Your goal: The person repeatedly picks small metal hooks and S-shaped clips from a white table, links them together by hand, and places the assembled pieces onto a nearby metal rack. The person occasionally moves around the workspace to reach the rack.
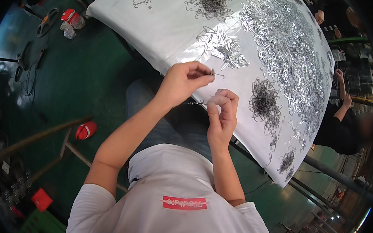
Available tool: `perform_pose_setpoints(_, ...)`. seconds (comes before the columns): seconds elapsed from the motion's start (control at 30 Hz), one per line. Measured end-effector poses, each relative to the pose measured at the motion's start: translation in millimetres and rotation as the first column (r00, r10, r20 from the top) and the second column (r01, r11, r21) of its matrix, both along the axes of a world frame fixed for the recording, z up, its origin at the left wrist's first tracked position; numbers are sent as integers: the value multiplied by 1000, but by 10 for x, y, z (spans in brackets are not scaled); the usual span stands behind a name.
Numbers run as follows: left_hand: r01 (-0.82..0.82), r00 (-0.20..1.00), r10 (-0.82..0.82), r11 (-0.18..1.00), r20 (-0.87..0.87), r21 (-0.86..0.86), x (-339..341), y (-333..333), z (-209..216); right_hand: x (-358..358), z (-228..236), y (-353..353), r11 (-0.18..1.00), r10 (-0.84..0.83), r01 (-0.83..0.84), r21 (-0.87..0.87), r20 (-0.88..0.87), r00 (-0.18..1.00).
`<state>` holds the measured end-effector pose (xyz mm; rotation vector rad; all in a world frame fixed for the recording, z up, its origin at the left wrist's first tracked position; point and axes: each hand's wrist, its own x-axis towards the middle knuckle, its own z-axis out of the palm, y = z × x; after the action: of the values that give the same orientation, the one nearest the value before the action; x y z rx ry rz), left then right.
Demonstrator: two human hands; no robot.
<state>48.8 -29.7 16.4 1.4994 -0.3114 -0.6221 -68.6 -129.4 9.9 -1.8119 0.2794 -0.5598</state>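
My left hand (184, 82) is closed in a pinch over the table's near edge, holding a small bent wire hook (219, 75) that sticks out past the fingertips. Just below and to its right, my right hand (223, 115) has its fingers curled and thumb pressed in. A thin dark wire piece (195, 102) extends left from that thumb; its exact shape is too small to tell. Beyond the hands lies a loose pile of short shiny metal pieces (227, 47). To the right of my right hand sits a heap of dark wire hooks (264, 100).
A broad spread of shiny metal hooks (283, 43) covers the right of the white-covered table (164, 26). Another dark wire heap (212, 4) lies at the far side. Two other people (347, 121) are along the right edge. A wooden bar frame (72, 145) stands left.
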Motion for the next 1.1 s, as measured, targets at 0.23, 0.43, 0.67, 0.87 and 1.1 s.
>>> perform_pose_setpoints(0.23, -6, 1000, 5, 1000, -19, -28, -231, 171, 313, 59, 23, 6, 998, -43, 43, -49, -2, 999)
perform_pose_setpoints(0.43, -62, 959, 63, 998, 278, -10, -276, 210, 280, 80, 9, 19, 984, -44, 43, -173, -5, 999)
perform_pose_setpoints(0.67, -187, 867, 169, 982, 469, -9, -285, 285, 174, 562, -96, -495, 970, 80, -101, -219, -104, 991)
perform_pose_setpoints(0.87, -261, 875, 237, 965, 421, 0, -351, 321, 179, 1959, -275, -692, 831, -183, -196, -520, -590, 787)
perform_pose_setpoints(1.1, -262, 855, 222, 965, 469, 20, -366, 364, 141, 2369, -219, -497, 724, -273, -431, -538, -798, 537)
